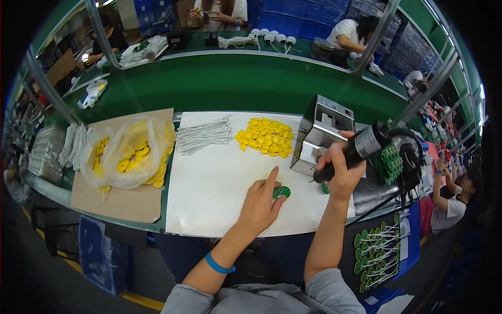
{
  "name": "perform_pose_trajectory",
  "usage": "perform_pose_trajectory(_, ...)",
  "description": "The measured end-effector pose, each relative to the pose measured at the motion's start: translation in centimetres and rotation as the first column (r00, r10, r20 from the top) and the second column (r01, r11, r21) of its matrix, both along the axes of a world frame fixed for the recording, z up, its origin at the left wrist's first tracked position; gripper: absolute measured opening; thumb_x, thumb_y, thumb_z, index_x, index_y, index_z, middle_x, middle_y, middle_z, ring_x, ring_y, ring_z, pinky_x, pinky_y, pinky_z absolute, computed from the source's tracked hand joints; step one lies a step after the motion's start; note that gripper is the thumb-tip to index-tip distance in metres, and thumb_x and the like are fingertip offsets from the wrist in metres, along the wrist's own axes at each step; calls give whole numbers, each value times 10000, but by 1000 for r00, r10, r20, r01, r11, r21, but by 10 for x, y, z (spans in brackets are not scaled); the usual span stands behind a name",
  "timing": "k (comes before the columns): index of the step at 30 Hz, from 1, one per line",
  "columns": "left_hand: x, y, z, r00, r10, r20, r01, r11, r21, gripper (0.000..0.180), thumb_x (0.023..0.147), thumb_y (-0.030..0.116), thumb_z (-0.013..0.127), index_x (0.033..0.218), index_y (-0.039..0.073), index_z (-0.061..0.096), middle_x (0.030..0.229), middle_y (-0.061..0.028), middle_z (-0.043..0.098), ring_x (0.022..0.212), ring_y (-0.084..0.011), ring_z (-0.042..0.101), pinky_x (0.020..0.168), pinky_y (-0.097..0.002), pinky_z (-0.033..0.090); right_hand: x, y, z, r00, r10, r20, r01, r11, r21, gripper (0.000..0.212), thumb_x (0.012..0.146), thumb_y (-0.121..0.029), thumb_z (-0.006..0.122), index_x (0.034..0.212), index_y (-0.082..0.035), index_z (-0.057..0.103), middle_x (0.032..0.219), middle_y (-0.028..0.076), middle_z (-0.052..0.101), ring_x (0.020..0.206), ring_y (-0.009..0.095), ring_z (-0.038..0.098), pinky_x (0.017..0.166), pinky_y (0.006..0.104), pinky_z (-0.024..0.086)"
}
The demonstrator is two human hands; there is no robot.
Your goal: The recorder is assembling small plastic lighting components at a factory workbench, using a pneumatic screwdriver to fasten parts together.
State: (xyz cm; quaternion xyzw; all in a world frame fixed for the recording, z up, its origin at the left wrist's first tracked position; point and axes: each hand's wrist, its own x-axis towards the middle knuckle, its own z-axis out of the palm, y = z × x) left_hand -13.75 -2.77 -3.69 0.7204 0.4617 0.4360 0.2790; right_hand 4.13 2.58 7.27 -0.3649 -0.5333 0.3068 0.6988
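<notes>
My left hand (259,203) is over the white sheet (209,209), its index finger stretched forward. Between that finger and the thumb it grips a round green circuit board (281,193). My right hand (342,170) is wrapped round a black electric screwdriver (366,144), tilted with its thin bit pointing down and left. Just below the bit, part of another green board (325,188) shows beside my right wrist. Behind the screwdriver stands a metal box-shaped machine (325,128), probably a screw feeder. A pile of small yellow round parts (265,137) lies ahead of my left hand.
White cables (204,136) lie at the sheet's far left. Cardboard (115,201) carries a plastic bag (133,157) of yellow parts. Stacked green boards (388,165) and a black cord (413,136) are at right. Boards with white wires (376,256) fill a lower tray. Co-workers sit across the green belt (225,83).
</notes>
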Motion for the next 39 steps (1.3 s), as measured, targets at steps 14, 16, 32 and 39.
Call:
perform_pose_trajectory(14, -22, 7, -30, 998, 2, 66, -3, 1000, 5, 905, 831, 55, 825, 1599, -17, 351, 1141, -115, 747, 1071, -337, 636, 942, -450, 501, -80, -16, -76, 972, 171, -158, -164, 985, 59, 504, 949, -43, 682, 1384, 46, 443, 779, 78, 630, 600, 182, 661, 611, 313, 563)
perform_pose_trajectory(16, -24, 9, -33, 999, 11, 43, -12, 1000, 11, 915, 821, 51, 828, 1598, -18, 350, 1140, -119, 745, 1067, -336, 635, 935, -452, 504, -84, -12, -81, 974, 171, -149, -163, 985, 65, 499, 952, -39, 677, 1384, 45, 442, 781, 77, 630, 608, 183, 665, 615, 316, 567)
perform_pose_trajectory(32, -28, 4, -33, 999, 22, 30, -22, 1000, 2, 967, 803, 59, 843, 1614, -25, 322, 1059, -164, 707, 1016, -359, 640, 897, -463, 519, -95, -15, -92, 984, 171, -54, -170, 985, 9, 370, 944, -23, 660, 1263, -11, 472, 768, 72, 590, 561, 182, 623, 582, 311, 546)
perform_pose_trajectory(39, -27, 6, -40, 1000, 24, 10, -24, 1000, 6, 1013, 791, 58, 843, 1632, -15, 283, 1062, -192, 697, 1020, -387, 644, 895, -476, 526, -102, -17, -91, 964, 249, -98, -253, 967, -35, 332, 931, 133, 677, 1193, 6, 517, 844, 94, 680, 657, 158, 663, 662, 302, 556)
